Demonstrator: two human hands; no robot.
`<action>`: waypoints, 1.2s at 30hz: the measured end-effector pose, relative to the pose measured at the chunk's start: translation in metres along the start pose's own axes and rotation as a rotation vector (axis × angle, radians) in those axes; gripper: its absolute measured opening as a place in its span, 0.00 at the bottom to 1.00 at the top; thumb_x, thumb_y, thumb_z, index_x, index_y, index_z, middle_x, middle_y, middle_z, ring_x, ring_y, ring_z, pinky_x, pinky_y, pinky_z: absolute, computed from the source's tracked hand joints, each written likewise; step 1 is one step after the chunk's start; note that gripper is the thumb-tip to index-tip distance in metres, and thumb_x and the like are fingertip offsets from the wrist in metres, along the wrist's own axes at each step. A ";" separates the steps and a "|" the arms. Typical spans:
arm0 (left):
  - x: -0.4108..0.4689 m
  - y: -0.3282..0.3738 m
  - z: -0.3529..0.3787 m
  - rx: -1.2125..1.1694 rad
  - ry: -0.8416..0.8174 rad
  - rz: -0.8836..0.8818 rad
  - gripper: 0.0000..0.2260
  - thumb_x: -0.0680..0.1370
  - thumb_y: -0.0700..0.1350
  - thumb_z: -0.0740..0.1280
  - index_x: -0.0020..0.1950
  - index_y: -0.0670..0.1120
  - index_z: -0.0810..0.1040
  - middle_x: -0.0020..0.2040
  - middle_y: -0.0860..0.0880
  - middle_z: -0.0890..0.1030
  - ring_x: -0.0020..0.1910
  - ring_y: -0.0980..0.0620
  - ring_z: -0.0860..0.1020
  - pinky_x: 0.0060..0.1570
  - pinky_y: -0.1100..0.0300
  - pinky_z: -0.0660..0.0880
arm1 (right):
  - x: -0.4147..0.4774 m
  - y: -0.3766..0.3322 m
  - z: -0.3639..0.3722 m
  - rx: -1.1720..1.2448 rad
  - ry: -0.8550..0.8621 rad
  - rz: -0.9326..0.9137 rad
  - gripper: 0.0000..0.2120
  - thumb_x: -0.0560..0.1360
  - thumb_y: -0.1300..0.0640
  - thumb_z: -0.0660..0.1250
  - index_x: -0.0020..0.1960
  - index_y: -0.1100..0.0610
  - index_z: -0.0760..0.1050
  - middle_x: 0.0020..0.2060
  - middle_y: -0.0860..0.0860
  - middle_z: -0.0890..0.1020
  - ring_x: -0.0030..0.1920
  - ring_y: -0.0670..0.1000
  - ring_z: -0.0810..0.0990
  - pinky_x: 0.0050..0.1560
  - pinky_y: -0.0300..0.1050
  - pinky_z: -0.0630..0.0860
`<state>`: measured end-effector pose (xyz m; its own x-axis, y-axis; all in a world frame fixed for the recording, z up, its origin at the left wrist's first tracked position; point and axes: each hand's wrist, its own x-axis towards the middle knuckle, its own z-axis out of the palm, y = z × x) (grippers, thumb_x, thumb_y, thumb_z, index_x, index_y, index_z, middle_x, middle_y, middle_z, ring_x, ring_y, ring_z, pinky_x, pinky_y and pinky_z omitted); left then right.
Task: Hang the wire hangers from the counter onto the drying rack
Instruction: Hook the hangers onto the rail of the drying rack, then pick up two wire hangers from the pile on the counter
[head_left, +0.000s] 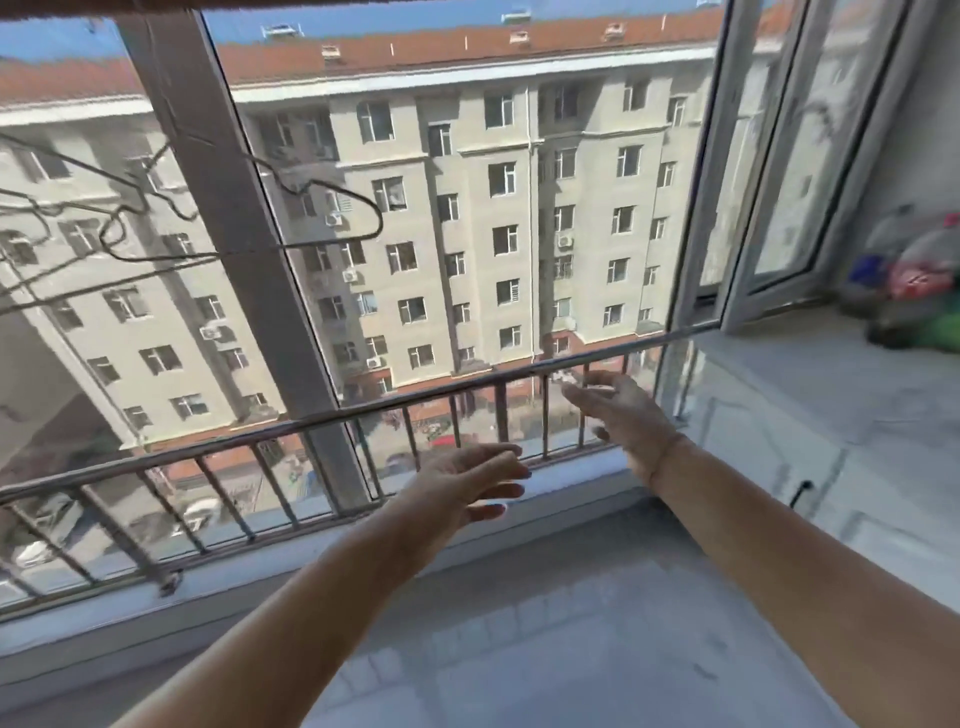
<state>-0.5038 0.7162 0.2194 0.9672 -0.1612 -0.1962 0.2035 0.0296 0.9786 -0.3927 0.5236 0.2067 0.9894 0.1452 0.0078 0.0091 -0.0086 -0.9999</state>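
Observation:
Several thin wire hangers (332, 208) hang in a bunch at the upper left, in front of the window; what they hang from is out of frame. My left hand (467, 480) reaches forward over the grey counter (545, 623), fingers straight and empty. My right hand (618, 410) stretches toward the window railing (363, 410), fingers relaxed, holding nothing. Both hands are well below and to the right of the hangers.
A metal guard railing runs along the window's base. A wide window post (234, 234) stands at centre left. An open window sash (779, 171) is at the right. Blurred colourful objects (914, 280) sit on the sill at the far right.

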 end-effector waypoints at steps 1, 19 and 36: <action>0.010 0.000 0.017 0.005 -0.036 -0.009 0.24 0.71 0.49 0.67 0.64 0.41 0.74 0.55 0.45 0.81 0.55 0.48 0.78 0.61 0.51 0.71 | 0.000 0.002 -0.022 0.000 0.038 -0.001 0.26 0.70 0.49 0.71 0.64 0.57 0.69 0.56 0.55 0.77 0.54 0.51 0.75 0.41 0.40 0.68; 0.189 -0.037 0.340 0.189 -0.458 -0.088 0.26 0.70 0.51 0.74 0.66 0.49 0.73 0.61 0.51 0.80 0.59 0.55 0.78 0.60 0.57 0.73 | -0.061 0.061 -0.416 -0.058 0.548 0.142 0.29 0.71 0.51 0.71 0.68 0.57 0.65 0.58 0.54 0.73 0.55 0.52 0.73 0.52 0.44 0.68; 0.392 -0.056 0.464 0.293 -0.481 -0.167 0.17 0.75 0.45 0.70 0.64 0.48 0.74 0.59 0.49 0.80 0.58 0.52 0.78 0.62 0.53 0.70 | 0.020 0.133 -0.592 -0.011 0.871 0.287 0.22 0.69 0.57 0.73 0.60 0.57 0.70 0.50 0.54 0.76 0.49 0.52 0.75 0.48 0.46 0.71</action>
<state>-0.2064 0.1932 0.1165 0.7341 -0.5720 -0.3659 0.2298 -0.2978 0.9266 -0.2854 -0.0605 0.0801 0.7138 -0.6609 -0.2316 -0.2568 0.0606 -0.9646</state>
